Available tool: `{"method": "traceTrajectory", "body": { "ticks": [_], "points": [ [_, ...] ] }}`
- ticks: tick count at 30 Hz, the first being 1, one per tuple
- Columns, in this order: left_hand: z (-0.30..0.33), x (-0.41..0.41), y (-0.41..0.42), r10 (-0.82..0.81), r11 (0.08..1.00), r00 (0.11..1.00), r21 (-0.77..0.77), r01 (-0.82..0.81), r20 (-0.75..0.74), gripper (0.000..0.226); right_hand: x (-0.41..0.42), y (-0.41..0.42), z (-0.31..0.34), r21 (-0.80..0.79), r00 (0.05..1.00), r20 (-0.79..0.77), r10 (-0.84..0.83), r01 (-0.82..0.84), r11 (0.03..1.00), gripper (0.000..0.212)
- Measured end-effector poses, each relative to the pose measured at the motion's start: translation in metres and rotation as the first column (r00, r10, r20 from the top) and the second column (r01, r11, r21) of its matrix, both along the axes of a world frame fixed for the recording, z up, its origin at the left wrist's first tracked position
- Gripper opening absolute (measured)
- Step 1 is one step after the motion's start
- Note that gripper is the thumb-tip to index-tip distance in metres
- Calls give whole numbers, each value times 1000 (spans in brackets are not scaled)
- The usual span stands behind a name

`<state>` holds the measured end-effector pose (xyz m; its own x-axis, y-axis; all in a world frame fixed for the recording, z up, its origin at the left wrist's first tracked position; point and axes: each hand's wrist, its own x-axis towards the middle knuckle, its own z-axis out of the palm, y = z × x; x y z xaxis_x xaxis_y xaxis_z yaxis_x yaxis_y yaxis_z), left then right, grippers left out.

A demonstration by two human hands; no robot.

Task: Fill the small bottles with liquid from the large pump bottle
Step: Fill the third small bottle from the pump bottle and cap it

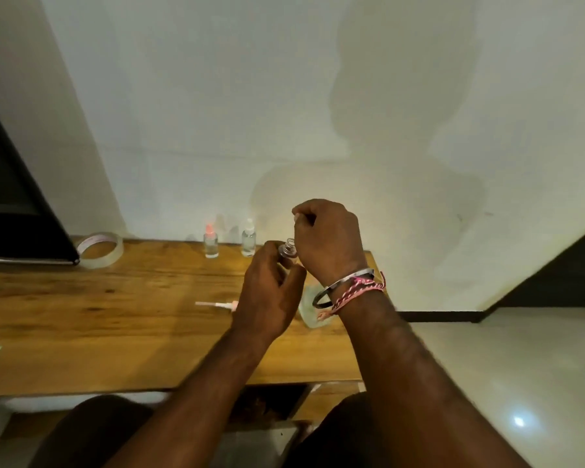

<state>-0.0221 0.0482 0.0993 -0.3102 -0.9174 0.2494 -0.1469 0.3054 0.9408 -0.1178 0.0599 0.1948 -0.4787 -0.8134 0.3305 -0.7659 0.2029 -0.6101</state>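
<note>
The person is working on one small bottle (288, 252) held up in the air above the wooden desk (115, 315), between both hands. The left hand (267, 292) is wrapping its grip around the body of that bottle, fingers curled, so only the threaded neck and shoulder are showing above the knuckles. The right hand (328, 238) is hovering just over the open neck with its grip clenched on something small and pale – likely the bottle's cap or dropper tip, though too little of it is showing to be sure.

Judging by this, the step in hand is opening or closing this bottle rather than pumping – whether it is already holding liquid cannot be told, since the fingers are hiding the glass. Two more small bottles are standing upright at the back of the desk near the wall, one with a pink cap (210, 243) and one with a white cap (249, 239), both capped. A pink-and-white pump tube (217, 304) is lying flat on the desk just left of the left wrist. A pale translucent shape (309, 310) is sitting behind the right wrist and its bracelets, possibly the large bottle, but it is mostly hidden. A roll of tape (100, 249) is resting at the far left.

The next move is calling for careful alignment of the small part with the narrow neck, keeping the bottle upright so nothing spills
</note>
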Motion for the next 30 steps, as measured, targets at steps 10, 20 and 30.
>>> {"method": "traceTrajectory", "body": {
  "ticks": [10, 20, 30],
  "points": [
    [-7, -45, -17, 21, 999, 979, -35, -14, 202, 19, -91, -23, -21, 252, 951, 280, -132, 60, 966, 40],
    [-6, -56, -27, -55, 993, 970, -92, 79, 238, 22, -92, -32, -45, 330, 782, 597, -178, -37, 943, 32],
    [5, -62, -26, -77, 995, 961, -42, 91, 266, 18, -91, -32, -41, 319, 687, 689, -230, -2, 948, 32]
  ]
}}
